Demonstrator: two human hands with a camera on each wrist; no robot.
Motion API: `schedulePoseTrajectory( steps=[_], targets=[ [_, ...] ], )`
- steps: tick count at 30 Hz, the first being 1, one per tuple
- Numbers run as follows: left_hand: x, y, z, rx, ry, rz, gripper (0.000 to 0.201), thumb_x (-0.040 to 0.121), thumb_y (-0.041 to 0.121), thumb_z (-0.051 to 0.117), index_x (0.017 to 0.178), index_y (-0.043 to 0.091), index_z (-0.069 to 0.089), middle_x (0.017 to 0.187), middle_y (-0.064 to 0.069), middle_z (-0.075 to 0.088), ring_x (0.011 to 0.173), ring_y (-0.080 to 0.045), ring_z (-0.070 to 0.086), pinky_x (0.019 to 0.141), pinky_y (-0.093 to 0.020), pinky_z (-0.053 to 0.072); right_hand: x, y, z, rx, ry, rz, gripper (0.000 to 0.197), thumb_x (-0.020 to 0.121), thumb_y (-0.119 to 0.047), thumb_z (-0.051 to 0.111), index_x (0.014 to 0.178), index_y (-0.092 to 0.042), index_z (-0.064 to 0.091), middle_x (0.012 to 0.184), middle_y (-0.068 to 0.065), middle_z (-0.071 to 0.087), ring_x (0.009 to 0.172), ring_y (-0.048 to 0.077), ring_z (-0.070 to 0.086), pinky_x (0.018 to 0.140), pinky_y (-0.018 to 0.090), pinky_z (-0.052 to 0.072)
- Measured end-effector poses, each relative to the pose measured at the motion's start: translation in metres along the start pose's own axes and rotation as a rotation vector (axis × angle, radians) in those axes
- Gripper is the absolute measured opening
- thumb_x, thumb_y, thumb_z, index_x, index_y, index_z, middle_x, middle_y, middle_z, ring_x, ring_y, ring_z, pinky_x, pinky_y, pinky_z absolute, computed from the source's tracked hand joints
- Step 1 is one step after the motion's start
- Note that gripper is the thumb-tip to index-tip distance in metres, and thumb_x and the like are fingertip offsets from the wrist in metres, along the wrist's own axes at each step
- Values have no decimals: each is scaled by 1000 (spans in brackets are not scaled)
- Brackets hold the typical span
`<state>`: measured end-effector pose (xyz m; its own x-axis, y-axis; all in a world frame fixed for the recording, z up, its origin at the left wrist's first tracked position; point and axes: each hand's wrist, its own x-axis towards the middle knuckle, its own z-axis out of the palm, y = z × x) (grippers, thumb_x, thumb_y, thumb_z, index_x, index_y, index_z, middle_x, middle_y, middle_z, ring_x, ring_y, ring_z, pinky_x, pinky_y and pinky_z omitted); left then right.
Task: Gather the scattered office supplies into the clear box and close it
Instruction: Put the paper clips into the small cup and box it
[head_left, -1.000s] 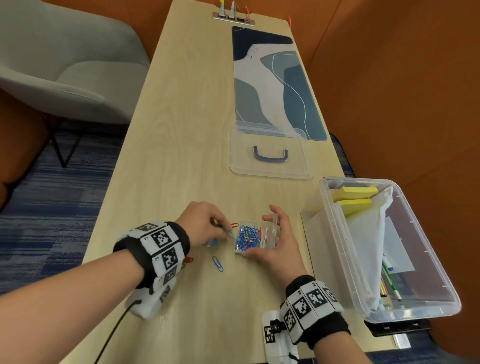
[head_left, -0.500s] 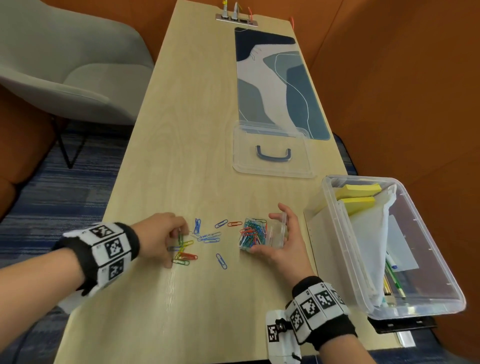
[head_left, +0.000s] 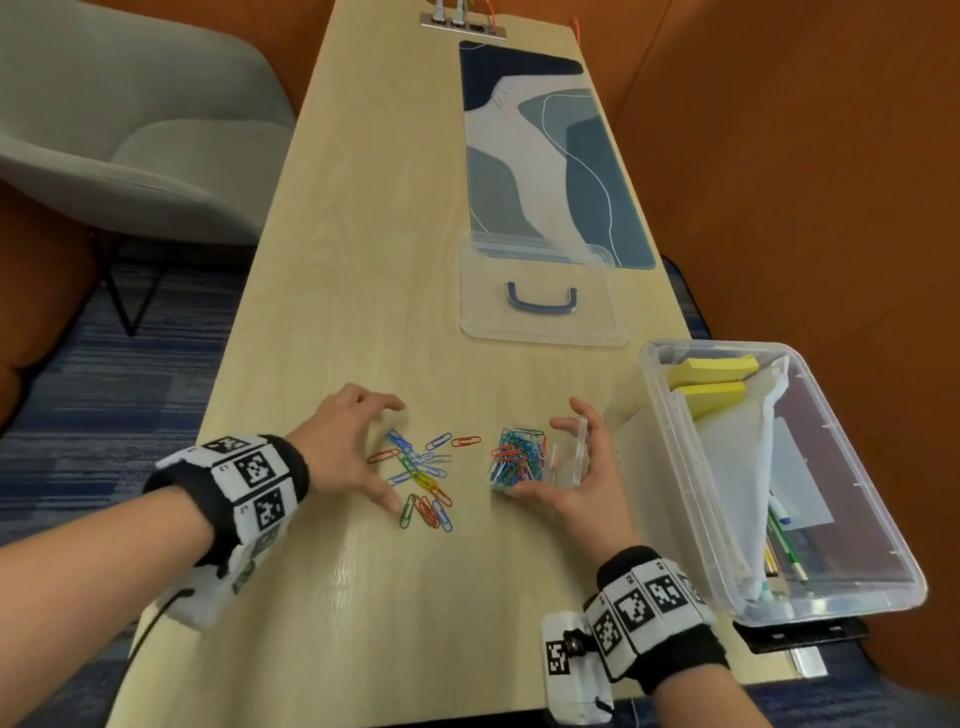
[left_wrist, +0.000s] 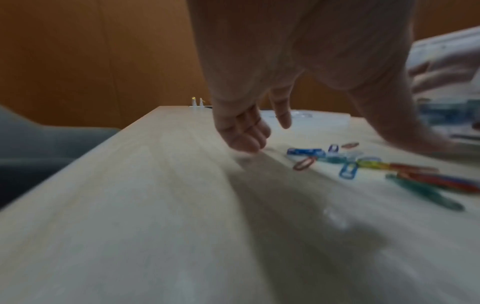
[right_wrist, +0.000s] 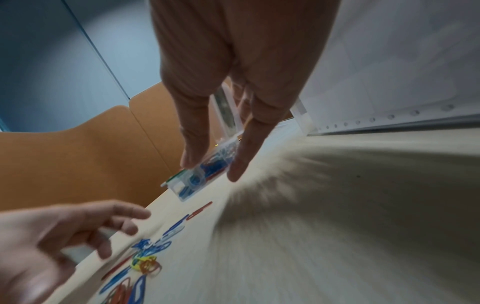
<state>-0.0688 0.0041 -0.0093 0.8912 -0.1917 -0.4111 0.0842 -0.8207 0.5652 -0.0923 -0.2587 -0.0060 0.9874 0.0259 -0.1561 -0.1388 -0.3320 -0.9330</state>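
Loose coloured paper clips (head_left: 421, 478) lie in a heap on the wooden table (head_left: 363, 260). My left hand (head_left: 384, 452) curves round their left side, fingers spread and holding nothing. In the left wrist view its fingertips (left_wrist: 246, 139) hover just left of the paper clips (left_wrist: 363, 164). My right hand (head_left: 550, 457) pinches a small clear clip case (head_left: 519, 460) full of clips, thumb on the near side, fingers at its raised lid. The right wrist view shows the case (right_wrist: 207, 170) between thumb and fingers. The big clear box (head_left: 769, 613) stands open at the right.
The box lid (head_left: 540, 322) with a blue handle lies flat mid-table, partly on a blue desk mat (head_left: 545, 156). Yellow sticky notes (head_left: 711, 369), papers and pens are in the big box. A grey chair (head_left: 130, 130) stands left of the table.
My left hand left the clip case, went left to the scattered clips, then swept back right, bunching them nearer the case. My right hand stayed on the case.
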Motion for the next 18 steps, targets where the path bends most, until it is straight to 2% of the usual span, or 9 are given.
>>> schedulePoseTrajectory(
  steps=[2,4,7,10,12,13,16,18],
  targets=[
    [-5,0,5,77,-83,-24,132,21,59,82,139,29,32,129,0,27,126,-20,31,111,-31,32,-1,-1,-1,10,-2,1,96,57,4,83,135,-22,34,116,-4,53,87,-29,48,69,-9,33],
    [-5,6,19,103,-119,24,131,22,60,80,140,28,31,129,2,24,125,-20,31,110,-27,31,-2,-2,-2,28,-7,6,95,58,6,82,136,-22,34,116,-3,52,85,-28,50,68,-8,35],
    [1,18,37,89,-76,121,103,46,37,88,137,30,38,120,7,26,118,-16,36,102,-19,29,-2,-1,-2,56,-13,16,95,58,10,80,135,-21,34,113,-3,51,81,-25,54,66,-5,39],
    [7,26,41,34,-84,188,68,62,25,83,124,25,54,111,8,31,105,-11,41,88,-9,30,-2,-1,-3,66,-6,17,94,58,13,79,134,-20,34,111,-3,50,79,-24,55,66,-4,40],
    [10,28,40,21,-105,221,47,71,19,77,115,19,61,104,7,37,92,-7,44,74,1,30,-2,-1,-2,66,-2,17,95,57,12,79,134,-20,34,111,-3,50,80,-24,54,66,-5,39],
    [10,29,39,23,-111,240,39,74,17,75,111,16,64,99,9,39,85,-6,46,69,0,31,-2,-1,-2,65,0,19,94,58,12,80,134,-21,34,111,-4,50,80,-25,53,66,-5,39],
    [11,31,37,48,-116,284,26,79,15,69,104,11,68,88,15,42,68,7,43,65,-1,34,-4,-1,-2,68,0,27,94,58,12,79,134,-22,35,110,-6,50,81,-24,53,66,-4,40],
    [13,32,37,77,-101,290,24,81,14,66,104,11,69,88,11,45,65,9,41,65,0,35,-5,0,-3,79,-9,44,94,59,12,78,134,-23,34,110,-8,49,81,-23,55,66,-3,42]
  ],
)
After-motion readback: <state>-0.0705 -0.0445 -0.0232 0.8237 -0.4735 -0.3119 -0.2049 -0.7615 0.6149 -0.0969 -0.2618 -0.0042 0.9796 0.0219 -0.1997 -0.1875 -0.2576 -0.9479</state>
